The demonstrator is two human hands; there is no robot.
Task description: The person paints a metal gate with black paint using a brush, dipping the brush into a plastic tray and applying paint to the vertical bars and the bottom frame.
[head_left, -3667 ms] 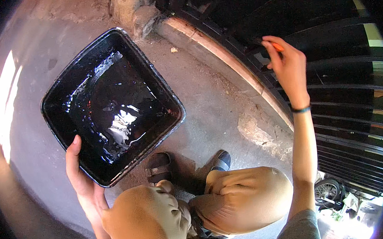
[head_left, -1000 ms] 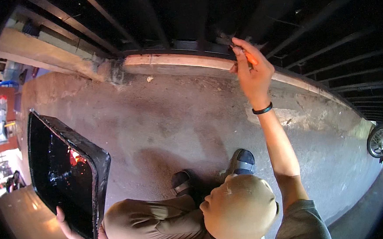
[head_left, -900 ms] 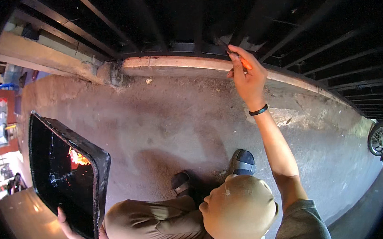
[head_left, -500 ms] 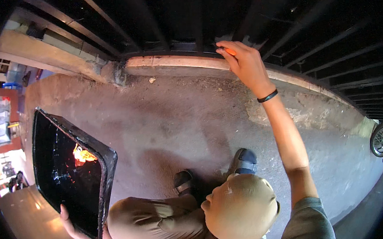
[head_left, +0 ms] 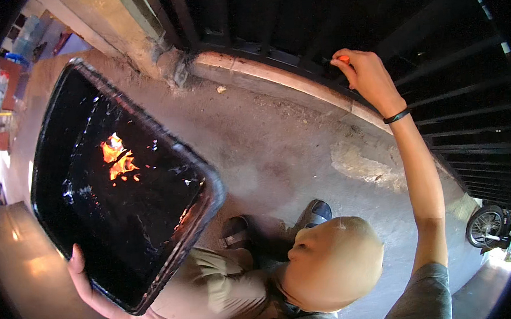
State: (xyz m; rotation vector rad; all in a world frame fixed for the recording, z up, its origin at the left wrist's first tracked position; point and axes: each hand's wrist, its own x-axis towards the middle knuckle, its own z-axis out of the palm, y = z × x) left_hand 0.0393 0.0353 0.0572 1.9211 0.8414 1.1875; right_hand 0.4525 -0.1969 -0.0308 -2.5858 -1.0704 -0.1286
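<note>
My left hand [head_left: 94, 292] grips a black tray [head_left: 201, 186] at its near rim, thumb up along the side and the other fingers underneath. The tray is deep, rectangular with rounded corners, and tilted. A glossy black liquid or coating [head_left: 124, 220] lines its inside, with a bright orange, flame-like patch on it; I cannot tell whether that is a reflection. My right hand [head_left: 370, 79], wearing a black wristband, reaches far forward, closed round an orange-handled tool [head_left: 343, 59]. The tool's working end is lost in the dark beside the black barred gate [head_left: 294, 28].
A low tiled ledge [head_left: 286, 84] runs below the bars, ending at a pillar [head_left: 171, 68] on the left. My sandalled feet [head_left: 314, 213] and bent knees [head_left: 338, 265] are close below. A motorcycle wheel [head_left: 486, 227] stands at the far right.
The tray has come nearer and further right, showing more of its inside. My right hand has shifted right along the bars, still holding the orange-handled tool. The view has turned.
</note>
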